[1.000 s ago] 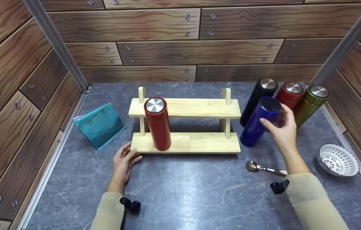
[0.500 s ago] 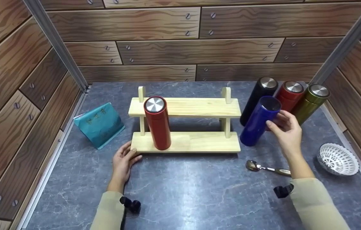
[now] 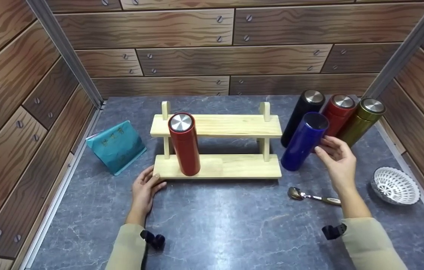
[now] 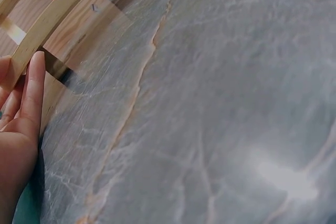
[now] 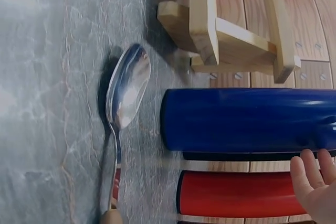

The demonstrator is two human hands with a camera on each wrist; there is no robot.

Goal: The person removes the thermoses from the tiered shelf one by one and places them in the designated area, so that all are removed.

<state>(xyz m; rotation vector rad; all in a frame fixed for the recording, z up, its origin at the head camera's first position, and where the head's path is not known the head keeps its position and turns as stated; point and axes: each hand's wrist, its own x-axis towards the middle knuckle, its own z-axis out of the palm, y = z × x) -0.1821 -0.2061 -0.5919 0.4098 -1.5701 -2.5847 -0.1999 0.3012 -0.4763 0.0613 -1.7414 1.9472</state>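
Blue bottle (image 3: 302, 143) upright on the table (image 3: 215, 225), just right of the wooden rack (image 3: 243, 165).
The right hand (image 3: 339, 163), fingers loosely parted, is at its side; contact is hard to tell. The left hand (image 3: 143, 192) pinches the rack's lower left corner. A red bottle (image 3: 188, 153) stands on the lower board; black (image 3: 298, 114), second red (image 3: 337, 115) and olive (image 3: 361, 122) bottles stand behind the blue one, a spoon (image 3: 313, 197) in front.
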